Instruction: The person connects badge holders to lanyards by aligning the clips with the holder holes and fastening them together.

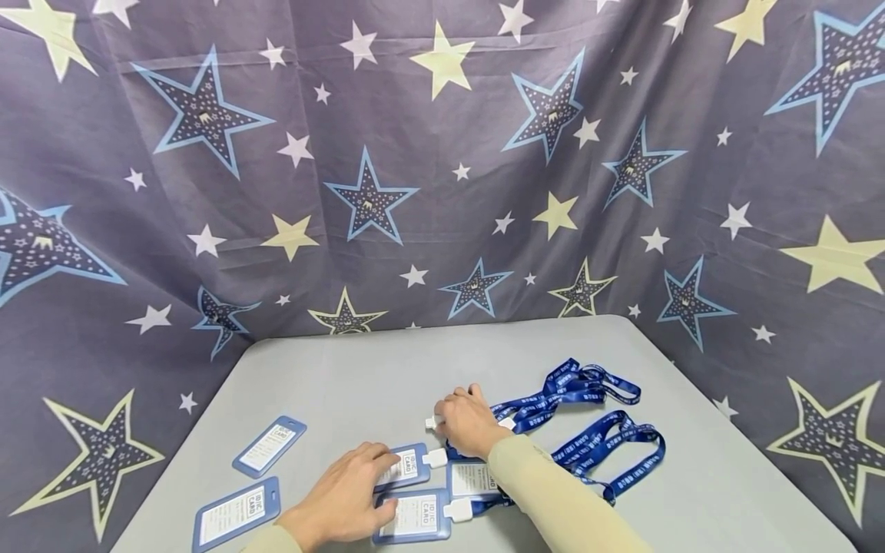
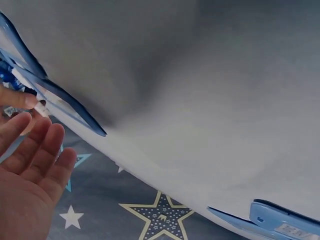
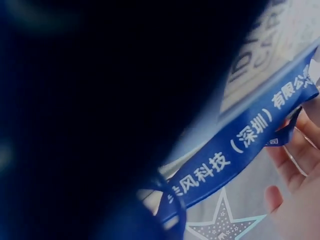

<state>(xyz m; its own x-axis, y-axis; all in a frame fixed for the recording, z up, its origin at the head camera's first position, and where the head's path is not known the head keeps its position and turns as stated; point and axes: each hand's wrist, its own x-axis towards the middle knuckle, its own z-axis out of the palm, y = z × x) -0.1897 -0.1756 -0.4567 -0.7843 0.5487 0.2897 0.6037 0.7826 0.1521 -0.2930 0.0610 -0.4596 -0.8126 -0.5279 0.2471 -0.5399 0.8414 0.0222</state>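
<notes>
In the head view my left hand (image 1: 349, 495) lies over two blue card holders (image 1: 411, 516), its thumb on the near one and a finger reaching the far one (image 1: 383, 485). In the left wrist view its fingers (image 2: 50, 150) look extended. My right hand (image 1: 470, 418) grips a blue lanyard by its end, with a white clip (image 1: 432, 423) sticking out left of the fingers. A third card holder (image 1: 473, 480) lies below that hand, partly hidden by the sleeve. White clips (image 1: 458, 510) join at the two holders' slots. The printed strap (image 3: 215, 165) runs close to the right wrist camera.
Two loose card holders, one (image 1: 270, 446) behind the other (image 1: 236, 513), lie at the left of the grey table (image 1: 359, 384). Lanyard straps (image 1: 574, 388) are bunched at the right, with more loops (image 1: 622, 453) nearer. A star-patterned curtain (image 1: 415, 253) surrounds the table.
</notes>
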